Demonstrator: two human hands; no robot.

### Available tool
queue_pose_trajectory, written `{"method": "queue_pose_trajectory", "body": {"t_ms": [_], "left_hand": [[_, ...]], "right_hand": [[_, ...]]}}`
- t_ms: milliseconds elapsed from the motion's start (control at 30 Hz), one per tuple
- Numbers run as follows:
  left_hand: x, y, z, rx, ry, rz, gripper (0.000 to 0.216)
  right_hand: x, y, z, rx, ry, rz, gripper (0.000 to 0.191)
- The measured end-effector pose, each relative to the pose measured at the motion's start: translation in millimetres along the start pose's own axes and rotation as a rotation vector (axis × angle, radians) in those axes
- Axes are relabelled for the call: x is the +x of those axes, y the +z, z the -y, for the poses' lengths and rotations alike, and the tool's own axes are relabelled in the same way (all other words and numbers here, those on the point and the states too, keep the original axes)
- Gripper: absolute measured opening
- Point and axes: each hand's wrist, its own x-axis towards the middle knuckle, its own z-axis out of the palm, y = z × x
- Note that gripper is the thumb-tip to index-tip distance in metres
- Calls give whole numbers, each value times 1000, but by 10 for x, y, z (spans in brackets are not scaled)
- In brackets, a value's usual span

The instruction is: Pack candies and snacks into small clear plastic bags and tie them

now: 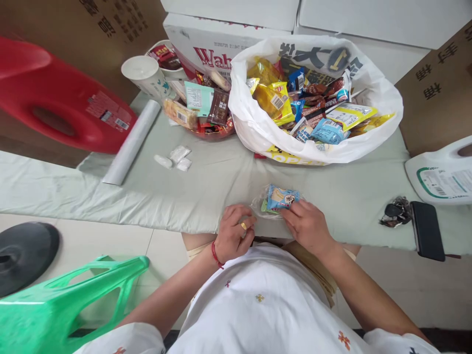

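A small clear plastic bag (271,202) lies at the near edge of the cloth-covered table (206,187), with a blue snack packet (282,196) and something green inside it. My right hand (308,226) pinches the right side of that bag, fingers curled on the blue packet. My left hand (234,233), with a gold ring and a red string at the wrist, has its fingers curled against the bag's left edge. Behind them a big white plastic bag (258,132) holds several wrapped snacks.
A red bowl of snacks (206,115), a white cup (143,73) and a white roll (129,142) stand at the back left, with three small white packets (175,157). Keys (394,211) and a black phone (427,230) lie right. A red jug (59,98), white jug (442,177), green stool (62,305).
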Motion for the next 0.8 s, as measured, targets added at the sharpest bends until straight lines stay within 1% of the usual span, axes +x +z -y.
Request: {"method": "queue_pose_trajectory", "body": {"t_ms": [67, 100, 133, 200, 267, 333, 367, 400, 467, 567, 667, 733, 800], "left_hand": [[141, 9, -54, -7, 12, -42, 26], [235, 31, -72, 10, 29, -33, 30], [337, 64, -80, 36, 51, 1, 33], [537, 149, -57, 83, 89, 131, 37], [684, 236, 10, 86, 110, 292, 34], [752, 298, 97, 57, 97, 402, 32], [759, 315, 140, 35, 80, 426, 34], [755, 324, 179, 9, 58, 428, 37], [730, 325, 242, -59, 12, 389, 42], [702, 319, 295, -158, -26, 327, 42], [701, 328, 298, -175, -53, 308, 34], [715, 345, 275, -150, -80, 280, 29], [746, 370, 247, -97, -67, 260, 37]], "right_hand": [[-19, 41, 51, -31, 9, 65, 25], [-23, 58, 77, -48, 53, 86, 26], [-23, 68, 103, -66, 114, 106, 26], [-15, 69, 150, -110, 237, 157, 27], [-7, 46, 186, -155, 316, 219, 28], [-6, 13, 204, -176, 338, 274, 32], [-6, -1, 206, -173, 335, 289, 32], [-5, -11, 206, -163, 331, 294, 30], [10, -14, 201, -141, 334, 274, 32], [72, 23, 205, -146, 389, 250, 34], [155, 60, 216, -164, 436, 314, 33], [200, 55, 210, -169, 439, 366, 29], [230, 28, 191, -166, 430, 410, 27]]}}
